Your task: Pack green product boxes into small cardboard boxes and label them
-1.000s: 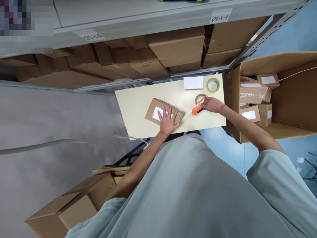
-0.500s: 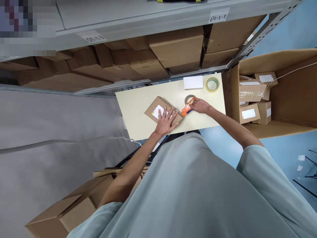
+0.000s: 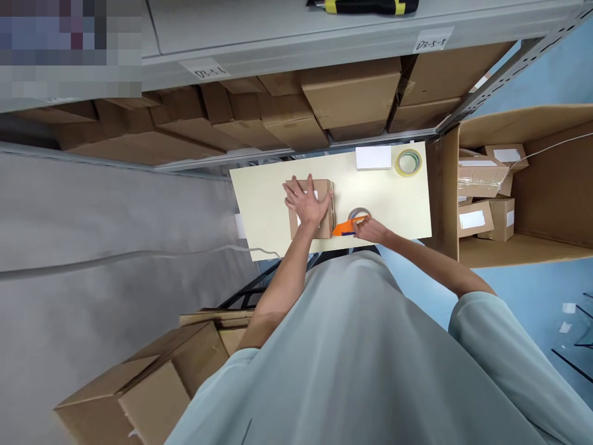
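A small cardboard box (image 3: 324,191) with a white label lies on the pale yellow table (image 3: 264,204). My left hand (image 3: 306,204) rests spread on its top, covering part of the label. My right hand (image 3: 369,229) is closed around an orange tape dispenser (image 3: 343,228) fitted with a roll of tape (image 3: 359,214). The dispenser's front end is at the lower right corner of the box; whether tape is stuck there is too small to tell.
A white box (image 3: 373,157) and a yellowish tape roll (image 3: 408,162) lie at the table's back. Right of it stands a large carton (image 3: 523,250) holding several parcels. Shelving with cardboard boxes (image 3: 352,93) runs behind; a black-yellow utility knife (image 3: 370,6) lies on the shelf. More cartons (image 3: 157,395) stand lower left.
The box has turned from a slanted position to nearly square with the table. My left hand has shifted up it, and my right hand has brought the dispenser towards me.
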